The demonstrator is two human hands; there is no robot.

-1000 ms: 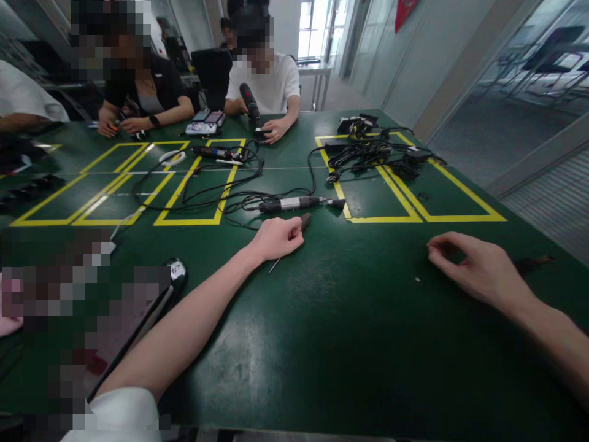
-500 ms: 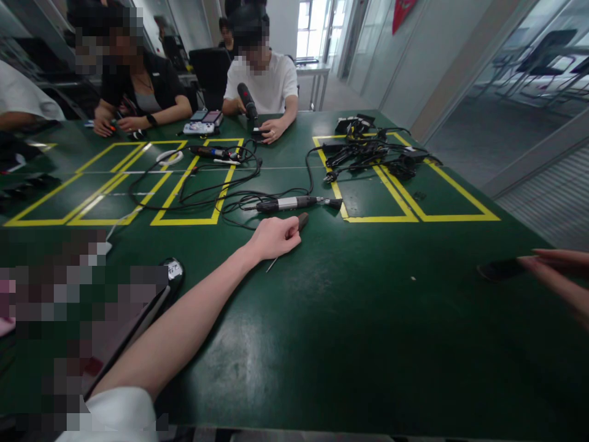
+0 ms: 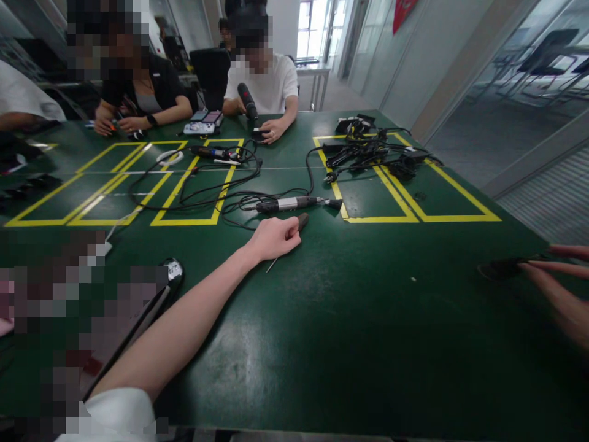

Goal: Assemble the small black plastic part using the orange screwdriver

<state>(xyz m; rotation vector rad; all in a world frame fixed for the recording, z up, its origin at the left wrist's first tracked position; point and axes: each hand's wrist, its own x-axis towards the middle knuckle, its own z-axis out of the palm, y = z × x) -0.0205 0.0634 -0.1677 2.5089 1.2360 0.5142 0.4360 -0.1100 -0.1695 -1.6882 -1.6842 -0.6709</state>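
Observation:
My left hand rests on the green table, closed around a screwdriver. Its dark rounded handle end shows beyond the thumb side, and a thin metal shaft sticks out below the hand; the rest is hidden. Just beyond lies a grey and black electric screwdriver with a cord. At the right edge, my right hand is partly cut off, its fingers apart beside a small dark object lying on the table. Fingertips overlap that object's near end; I cannot make out its kind.
Tangled black cables and adapters lie at the back right inside yellow tape. A second corded tool and a white coil lie further left. A black mouse-like object is beside my left forearm. Co-workers sit opposite.
My right hand's fingers have spread and drawn back slightly to the right from the dark object, which stays in place. My left hand has not moved.

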